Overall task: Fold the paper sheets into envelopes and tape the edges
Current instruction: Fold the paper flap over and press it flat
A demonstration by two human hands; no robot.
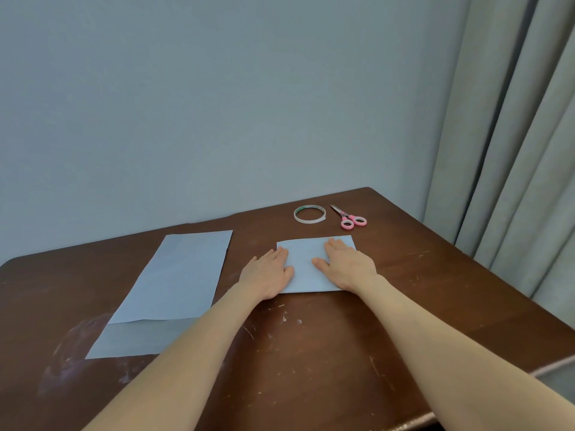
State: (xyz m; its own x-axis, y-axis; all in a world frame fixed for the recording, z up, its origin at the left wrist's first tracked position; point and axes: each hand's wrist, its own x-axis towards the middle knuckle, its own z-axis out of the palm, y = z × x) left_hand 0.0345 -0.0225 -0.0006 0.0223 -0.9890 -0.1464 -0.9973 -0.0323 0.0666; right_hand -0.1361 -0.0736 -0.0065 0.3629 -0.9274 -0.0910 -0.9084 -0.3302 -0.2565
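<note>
On the nine o'clock side of the dark wooden table (311,353), I see two flat blue sheets (174,281) lying one on the other. The upper one is shifted toward the wall, so a strip of the lower one shows at its near end. At three o'clock from them, a little apart, lies the folded sheet (306,269), a smaller blue rectangle flat on the wood. The left hand (269,273) lies palm down across its nine o'clock edge, fingers straight and together, partly on paper and partly on the table. The right hand (345,264) presses flat on its three o'clock half, fingers straight, thumb spread toward the left hand. Neither hand grips anything. At twelve o'clock from the folded sheet, near but not touching it, a roll of tape (309,214) lies flat. Just beside the roll, at its three o'clock, I see pink-handled scissors (350,217) with the blades toward the wall. At the far three o'clock side hangs a grey curtain (513,150).
</note>
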